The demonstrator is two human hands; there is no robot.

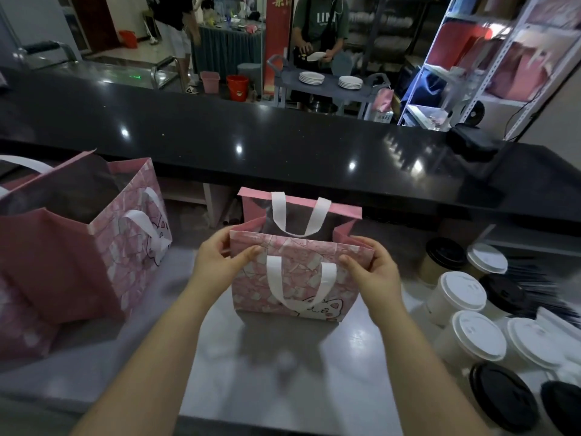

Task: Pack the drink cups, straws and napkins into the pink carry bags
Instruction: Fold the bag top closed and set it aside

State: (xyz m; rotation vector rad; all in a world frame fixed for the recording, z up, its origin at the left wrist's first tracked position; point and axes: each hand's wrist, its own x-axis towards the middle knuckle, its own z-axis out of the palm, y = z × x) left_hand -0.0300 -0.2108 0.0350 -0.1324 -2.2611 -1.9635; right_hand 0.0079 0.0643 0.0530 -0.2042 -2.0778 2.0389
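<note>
Near right corner of the counter (283, 382): two black-lidded cups (503, 401), one cut off by the frame edge. Just behind them is a cluster of white-lidded cups (462, 297), upright, lids on, packed close, with two more black lids further back. Dark thin sticks fanned along the right edge look like straws (534, 281), too blurred to be sure. Centre of the counter: small pink carry bag (292, 278) upright, mouth open, inside dark. Its front white handle is flopped down over the cat print and the rear handle hangs into the mouth. Left hand (217, 262) pinches the bag's near-left top corner, thumb on the front panel, fingers round the side. Right hand (377, 272) does the same at the near-right corner. Left edge of the counter: large pink carry bag (125, 234), upright, open, well apart from the small one. Behind is a raised black ledge (283, 143). Beyond it, a grey cart (323, 89) carries two plate stacks (311, 78), and a person in a green shirt holds a plate.
</note>
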